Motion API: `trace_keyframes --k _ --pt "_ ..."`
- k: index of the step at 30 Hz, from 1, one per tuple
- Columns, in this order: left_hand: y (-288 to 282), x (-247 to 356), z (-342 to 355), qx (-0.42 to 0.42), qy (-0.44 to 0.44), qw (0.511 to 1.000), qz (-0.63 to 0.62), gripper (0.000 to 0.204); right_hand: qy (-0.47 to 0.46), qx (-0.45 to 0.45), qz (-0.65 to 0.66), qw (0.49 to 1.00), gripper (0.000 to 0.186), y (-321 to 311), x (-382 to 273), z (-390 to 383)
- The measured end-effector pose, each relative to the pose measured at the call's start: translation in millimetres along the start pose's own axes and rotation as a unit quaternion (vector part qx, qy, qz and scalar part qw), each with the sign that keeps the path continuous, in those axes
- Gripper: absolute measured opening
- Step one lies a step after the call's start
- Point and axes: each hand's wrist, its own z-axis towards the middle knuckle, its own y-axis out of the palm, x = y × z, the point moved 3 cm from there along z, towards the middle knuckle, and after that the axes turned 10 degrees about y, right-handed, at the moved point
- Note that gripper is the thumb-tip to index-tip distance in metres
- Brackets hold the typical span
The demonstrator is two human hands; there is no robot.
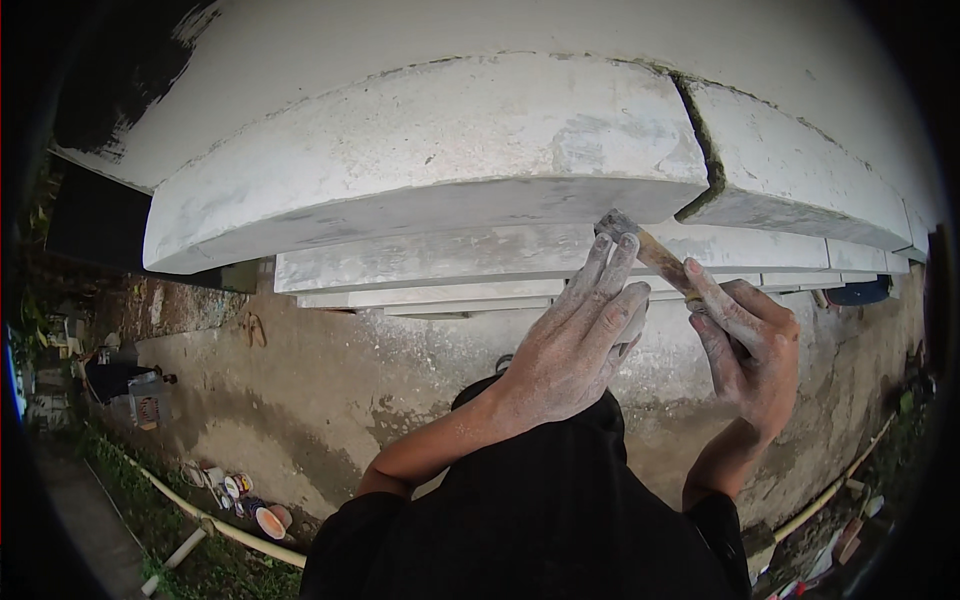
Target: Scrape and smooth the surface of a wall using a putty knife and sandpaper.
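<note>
Two dust-whitened hands work at a stepped white concrete ledge seen from above. The right hand, just below the ledge's lowest step, has its fingers clenched round the handle of a scraper, whose blade end touches the underside of the ledge near a dark crack that splits the ledge's top slab. The left hand lies just left of the scraper, its fingers released and stretched flat, the tips resting against the ledge's lower step beside the blade. Both forearms rise toward the ledge from a black shirt. Far beneath the ledge lies stained concrete ground, with a pale pipe and a few small paint tins down to the left of the ledge
</note>
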Motion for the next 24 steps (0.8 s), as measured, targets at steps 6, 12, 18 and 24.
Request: trace_keyframes --k 6,12,18,24 --pt "6.3 -6.5 -4.1 0.008 0.013 1.0 -0.007 0.049 -0.008 0.015 -0.001 1.0 0.063 7.8 3.9 -2.9" --pt "21.3 -7.1 -6.5 -0.007 0.024 1.0 -0.011 0.051 0.031 0.003 -0.022 0.999 0.06 5.0 15.7 -6.1" --pt "24.0 -2.6 -10.1 -0.002 0.001 1.0 -0.027 0.046 -0.009 -0.002 -0.039 0.999 0.06 12.4 15.3 -5.4" --pt "16.7 -4.1 -11.8 0.043 -0.013 0.999 0.01 0.04 -0.041 -0.038 -0.061 0.997 0.059 17.7 -0.9 13.0"
